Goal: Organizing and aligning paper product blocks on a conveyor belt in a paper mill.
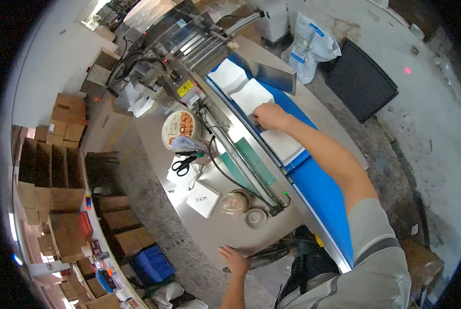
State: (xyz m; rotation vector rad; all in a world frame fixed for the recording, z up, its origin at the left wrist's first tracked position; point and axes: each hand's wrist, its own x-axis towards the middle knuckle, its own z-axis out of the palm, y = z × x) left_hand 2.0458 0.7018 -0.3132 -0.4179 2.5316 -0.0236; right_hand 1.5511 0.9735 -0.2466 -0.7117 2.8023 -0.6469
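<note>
A blue conveyor belt (313, 180) carries several white, flat, squarish packs. My right hand (271, 116) reaches across the belt, its fingers curled closed at the near edge of the middle white pack (252, 96). The fingertips are partly hidden, but they seem to grip that edge. Beyond it lies another white pack (227, 77); a nearer white pack (283, 146) rests below my wrist. At the metal table's (199, 226) near edge, my left hand (235, 260) lies with its fingers stretched out, holding nothing.
On the table are a round tub (181, 129), black-handled scissors (183, 165), a white square pad (203, 199), a roll of tape (234, 204) and a small ring (256, 218). A machine rail (235, 154) runs beside the belt. Cardboard boxes (65, 121) stand at left.
</note>
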